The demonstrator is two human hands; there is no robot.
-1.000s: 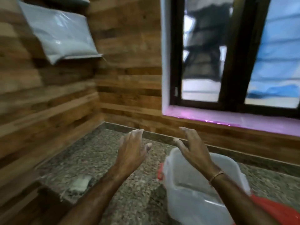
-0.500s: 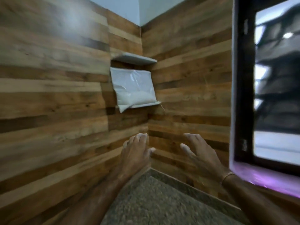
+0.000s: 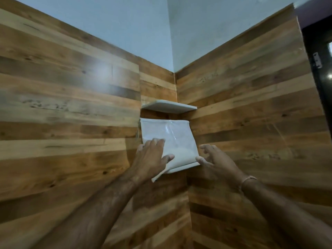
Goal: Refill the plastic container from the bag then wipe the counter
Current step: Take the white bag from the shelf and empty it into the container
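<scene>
My left hand [image 3: 150,158] lies flat on the bag [image 3: 172,142], fingers spread; my right hand [image 3: 216,161] hangs open, thumb touching its right edge. The bag leans upright on the lower corner shelf [image 3: 183,168], under the upper shelf [image 3: 168,106], walls close either side.

The bag [image 3: 168,141] is the landmark: clear plastic with a glossy streak down its middle, filled with something white that looks powdery. The shelf [image 3: 183,166] beneath the bag is plain white, and so is the second shelf [image 3: 168,106] above it. On both sides of the bag, the wall panelling [image 3: 68,108] runs in horizontal wood-grain bands that alternate pale honey, mid brown and dark brown, flecked with knots. Above the bag, past the panelling, the upper wall [image 3: 143,26] is a flat pale blue-grey. Far right of the bag stands a black window frame [image 3: 321,72], and a thin pale bracelet [image 3: 248,179] circles the right wrist.
</scene>
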